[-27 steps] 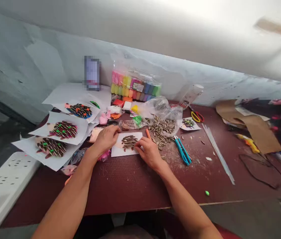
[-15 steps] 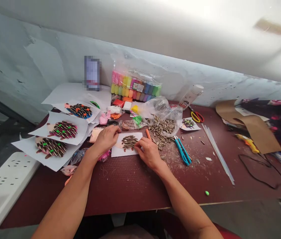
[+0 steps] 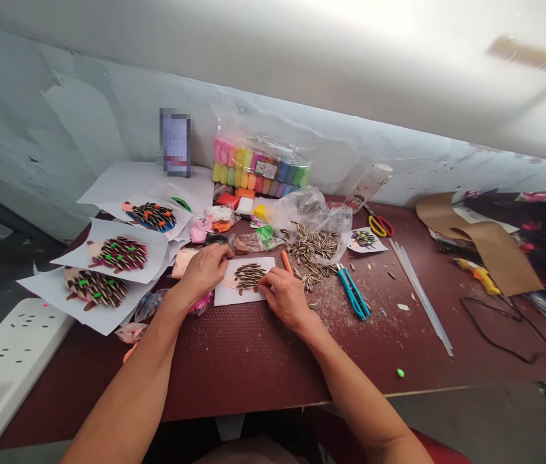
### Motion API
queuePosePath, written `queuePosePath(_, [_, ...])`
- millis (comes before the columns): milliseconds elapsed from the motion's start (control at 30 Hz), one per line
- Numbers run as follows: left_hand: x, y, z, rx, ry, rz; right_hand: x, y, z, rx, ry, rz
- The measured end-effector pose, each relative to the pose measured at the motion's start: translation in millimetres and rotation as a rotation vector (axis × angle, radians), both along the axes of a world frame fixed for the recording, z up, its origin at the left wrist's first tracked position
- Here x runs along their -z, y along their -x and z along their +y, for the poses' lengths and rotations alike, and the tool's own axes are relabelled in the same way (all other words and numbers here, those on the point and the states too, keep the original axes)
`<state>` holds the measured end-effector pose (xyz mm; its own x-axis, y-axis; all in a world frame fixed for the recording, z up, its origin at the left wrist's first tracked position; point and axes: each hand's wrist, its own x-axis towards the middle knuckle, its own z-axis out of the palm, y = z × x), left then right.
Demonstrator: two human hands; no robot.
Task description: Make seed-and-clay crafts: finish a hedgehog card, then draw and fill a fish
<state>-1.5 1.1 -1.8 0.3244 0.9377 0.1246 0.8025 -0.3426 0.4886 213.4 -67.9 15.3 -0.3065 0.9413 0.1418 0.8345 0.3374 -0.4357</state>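
A small white card (image 3: pixel 222 299) lies on the table in front of me, bearing a hedgehog (image 3: pixel 249 276) with a clay body and rows of sunflower seeds as spines. My left hand (image 3: pixel 206 269) holds the card at its upper left edge, fingers bent and close together. At the hedgehog's right end, my right hand (image 3: pixel 285 294) has its fingertips pinched down against the seeds. Whatever sits between them is hidden. Just behind that hand lies an orange stick (image 3: pixel 286 260), beside a heap of loose sunflower seeds (image 3: pixel 315 246).
Finished-looking hedgehog sheets (image 3: pixel 122 259) are stacked at left by a white power strip (image 3: pixel 11 348). Packed coloured clay (image 3: pixel 260 167) leans on the wall. To the right lie a blue cutter (image 3: pixel 352 293), scissors (image 3: pixel 380 225), glue sticks (image 3: pixel 420 296) and a yellow glue gun (image 3: pixel 481 277).
My right fingertips have shifted slightly at the hedgehog's right end. The left hand keeps its place on the card. The whole view has drifted a little.
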Motion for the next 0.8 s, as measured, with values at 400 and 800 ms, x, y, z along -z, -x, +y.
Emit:
queuePosePath(400, [0.2, 1.1, -0.2, 0.002, 0.0, -0.022, -8.9, -27.4, 8.2, 0.203, -0.019, 0.046])
queuePosePath(800, [5.6, 1.7, 1.4, 0.01, -0.031, -0.001, -2.4, -28.2, 11.3, 0.299, 0.008, -0.07])
